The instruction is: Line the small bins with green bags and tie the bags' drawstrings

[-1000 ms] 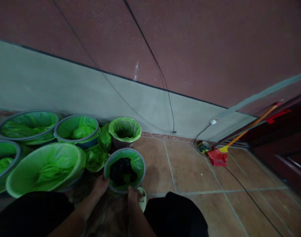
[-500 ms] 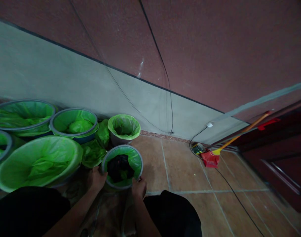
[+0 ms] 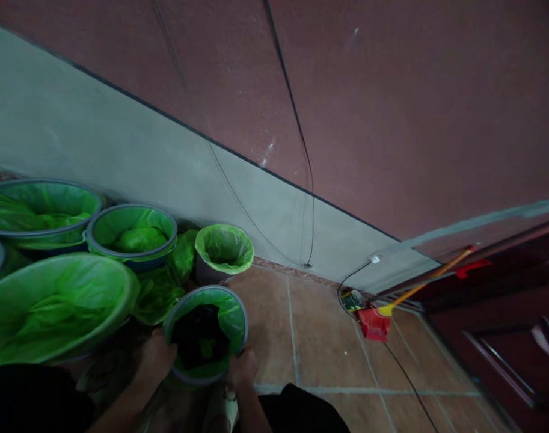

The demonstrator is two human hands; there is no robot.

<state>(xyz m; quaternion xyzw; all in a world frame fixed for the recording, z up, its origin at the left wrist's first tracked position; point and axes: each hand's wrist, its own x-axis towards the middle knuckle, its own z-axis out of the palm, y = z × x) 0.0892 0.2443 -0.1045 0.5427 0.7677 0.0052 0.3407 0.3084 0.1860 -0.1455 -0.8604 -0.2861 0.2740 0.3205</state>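
Note:
A small grey bin [image 3: 238,313] lined with a green bag stands on the tiled floor in front of me, with dark stuff inside. My left hand [image 3: 154,361] grips its left rim, fingers curled over the edge. My right hand [image 3: 242,368] holds the near right rim, fingers closed on it. The bin leans slightly towards me. My dark trouser knees fill the bottom of the view.
Several more green-lined bins [image 3: 132,231] stand along the grey wall to the left, one small one [image 3: 223,248] just behind. A red dustpan with an orange handle [image 3: 374,322] leans at right near a dark door [image 3: 504,313]. Black cables [image 3: 301,150] hang down the wall.
Both hands have stayed on the small bin's rim; the bin has shifted left and nearer. My head has turned, so the scene has slid and tilted.

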